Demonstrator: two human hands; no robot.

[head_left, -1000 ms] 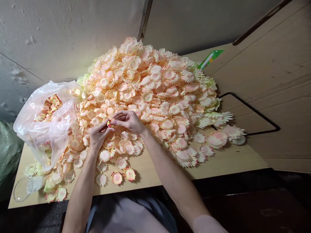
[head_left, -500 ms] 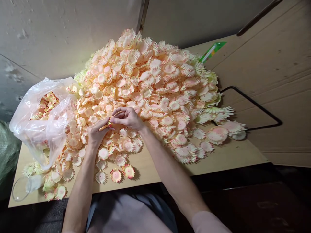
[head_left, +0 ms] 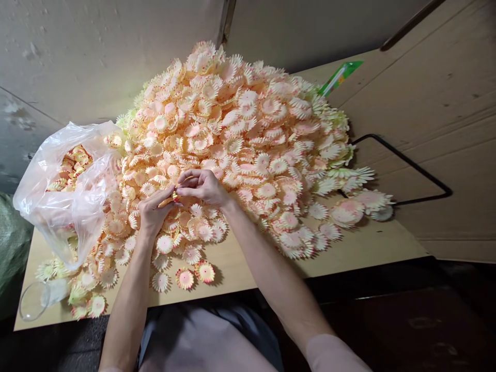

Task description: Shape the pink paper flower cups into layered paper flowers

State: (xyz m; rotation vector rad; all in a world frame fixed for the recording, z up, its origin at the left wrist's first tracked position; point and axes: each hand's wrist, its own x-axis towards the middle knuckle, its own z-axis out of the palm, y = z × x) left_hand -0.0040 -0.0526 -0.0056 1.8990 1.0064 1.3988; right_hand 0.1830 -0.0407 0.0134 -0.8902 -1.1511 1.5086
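A big heap of pale pink and cream fabric flower petals [head_left: 248, 134] covers the wooden table [head_left: 360, 253]. My left hand [head_left: 154, 211] and my right hand [head_left: 202, 186] meet over the heap's near edge, fingertips pinched together on one small flower piece [head_left: 175, 196] with a red and yellow middle. Both hands are closed on it. Loose petals lie around my wrists, and two redder ones [head_left: 196, 275] sit near the table's front edge.
A clear plastic bag [head_left: 65, 191] holding more flower pieces lies at the left. A clear cup [head_left: 34, 301] lies on its side at the front left corner. Cardboard sheets [head_left: 434, 113], a black metal rod [head_left: 406, 165] and a green packet [head_left: 340, 76] are at the right.
The view has shifted slightly, so the heap sits higher in the picture. My hands stay together on the small flower piece with only small finger movements.
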